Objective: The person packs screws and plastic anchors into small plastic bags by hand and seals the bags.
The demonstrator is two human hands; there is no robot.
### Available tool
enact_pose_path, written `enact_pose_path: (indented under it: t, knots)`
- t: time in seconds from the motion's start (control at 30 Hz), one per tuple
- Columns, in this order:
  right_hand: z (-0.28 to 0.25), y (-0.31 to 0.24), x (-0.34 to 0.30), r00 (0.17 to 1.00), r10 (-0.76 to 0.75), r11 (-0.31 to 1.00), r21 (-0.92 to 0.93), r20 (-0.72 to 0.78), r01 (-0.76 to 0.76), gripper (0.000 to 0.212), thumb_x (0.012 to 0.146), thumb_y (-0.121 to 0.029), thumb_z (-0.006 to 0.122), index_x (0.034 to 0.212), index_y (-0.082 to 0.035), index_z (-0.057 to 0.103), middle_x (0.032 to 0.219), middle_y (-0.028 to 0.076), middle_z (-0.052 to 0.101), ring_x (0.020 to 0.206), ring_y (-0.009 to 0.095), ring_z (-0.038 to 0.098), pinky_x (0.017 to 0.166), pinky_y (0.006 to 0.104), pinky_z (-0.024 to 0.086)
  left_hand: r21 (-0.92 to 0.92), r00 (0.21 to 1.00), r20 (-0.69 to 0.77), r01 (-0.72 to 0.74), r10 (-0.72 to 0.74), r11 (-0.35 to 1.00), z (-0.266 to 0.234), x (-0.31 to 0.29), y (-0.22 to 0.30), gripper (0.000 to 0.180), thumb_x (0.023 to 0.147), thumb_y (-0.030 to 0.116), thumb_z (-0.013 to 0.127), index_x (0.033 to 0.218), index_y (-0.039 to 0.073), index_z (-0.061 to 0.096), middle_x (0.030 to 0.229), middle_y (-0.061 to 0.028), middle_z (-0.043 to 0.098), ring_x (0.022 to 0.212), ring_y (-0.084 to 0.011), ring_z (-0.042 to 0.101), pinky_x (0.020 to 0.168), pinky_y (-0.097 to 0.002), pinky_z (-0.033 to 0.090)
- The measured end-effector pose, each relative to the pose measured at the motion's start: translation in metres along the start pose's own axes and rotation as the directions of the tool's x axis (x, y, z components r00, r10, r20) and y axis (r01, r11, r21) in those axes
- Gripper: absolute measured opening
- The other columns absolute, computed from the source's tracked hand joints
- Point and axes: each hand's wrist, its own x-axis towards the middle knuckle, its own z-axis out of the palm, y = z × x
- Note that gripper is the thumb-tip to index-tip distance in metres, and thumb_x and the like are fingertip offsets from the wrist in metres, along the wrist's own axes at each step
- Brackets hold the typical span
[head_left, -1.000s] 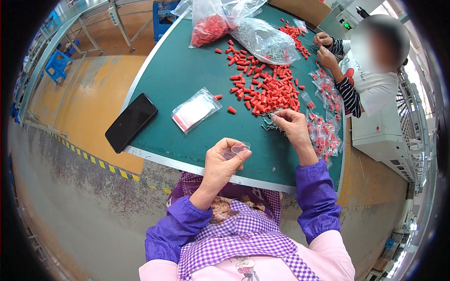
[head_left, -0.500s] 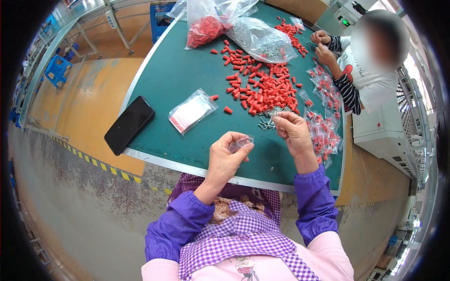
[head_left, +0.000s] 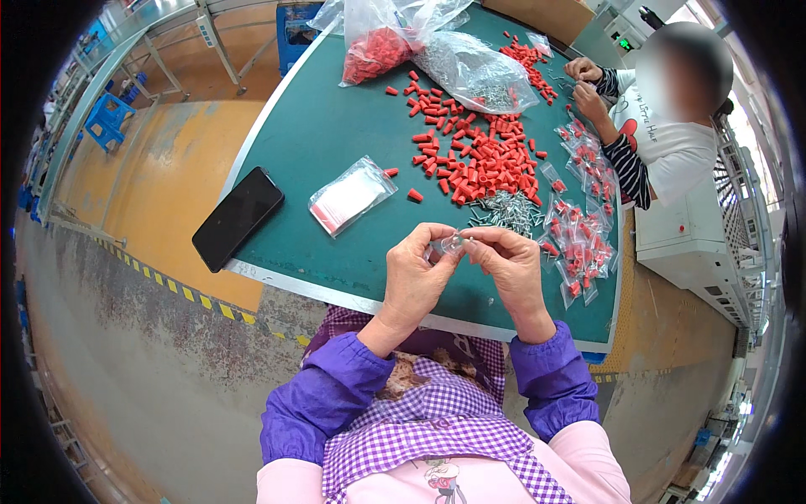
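My left hand (head_left: 416, 270) pinches a small clear plastic bag (head_left: 450, 245) above the near part of the green table. At the bag's mouth, the fingers of my right hand (head_left: 510, 269) are closed on what looks like a small metal screw; its tip barely shows. Just beyond my hands lies a pile of silvery screws (head_left: 510, 212). A larger heap of red tapered plastic caps (head_left: 483, 160) spreads behind it. To the right are several filled small bags (head_left: 579, 244) with red caps inside.
A black phone (head_left: 238, 220) lies at the table's left edge, beside a clear packet of white slips (head_left: 348, 197). Large bags of red caps (head_left: 375, 57) and screws (head_left: 478, 76) stand farther back. Across the right side, another person (head_left: 672, 126) handles small parts.
My right hand has come from the screw pile leftward and nearer, meeting the bag in my left hand. The left hand has shifted slightly up and right.
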Motion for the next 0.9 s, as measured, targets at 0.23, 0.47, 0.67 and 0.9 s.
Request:
enact_pose_path:
  t: [0.23,0.47,0.67,0.9]
  knots:
    - [-0.019,0.001,0.013,0.976,-0.122,0.968,-0.237,-0.179,0.077,0.014,0.083,-0.003,0.066,0.096,0.001,0.067,0.081,0.001,0.065,0.071,0.004,0.056,0.060,0.0171,0.044,0.025,0.999,0.040,0.017,-0.018,1.000,-0.008,-0.006,-0.001,0.019,0.082,0.005,0.067,0.098,-0.001,0.059,0.086,-0.0030,0.062,0.071,-0.0058,0.058,0.058,-0.0191,0.049]
    - [-0.022,0.006,0.031,0.931,-0.359,0.671,-0.711,-0.066,0.208,0.026,0.076,-0.003,0.067,0.102,-0.004,0.064,0.083,0.008,0.061,0.064,0.014,0.055,0.058,0.0258,0.045,-0.187,0.999,-0.045,-0.014,0.005,0.982,-0.016,-0.013,0.003,0.022,0.081,0.001,0.067,0.101,0.000,0.058,0.091,-0.0053,0.063,0.073,-0.0072,0.058,0.059,-0.0208,0.051]
    - [0.023,0.022,0.068,0.939,-0.280,0.630,-0.701,0.198,0.335,0.029,0.077,-0.006,0.065,0.106,-0.004,0.061,0.100,0.013,0.059,0.078,0.025,0.062,0.068,0.0338,0.051,-0.187,0.995,-0.094,-0.003,-0.015,0.982,-0.024,-0.016,0.004,0.022,0.081,0.003,0.068,0.101,0.001,0.059,0.087,-0.0045,0.064,0.067,-0.0069,0.059,0.052,-0.0182,0.046]
    - [0.040,0.057,0.109,0.913,-0.232,0.347,-0.848,0.337,0.401,0.021,0.077,-0.006,0.061,0.097,-0.002,0.056,0.095,0.016,0.056,0.087,0.034,0.059,0.076,0.0416,0.048,-0.175,0.991,-0.128,0.008,-0.031,0.984,-0.034,-0.016,0.007,0.022,0.081,0.005,0.068,0.101,0.002,0.059,0.085,-0.0037,0.064,0.061,-0.0071,0.059,0.048,-0.0165,0.042]
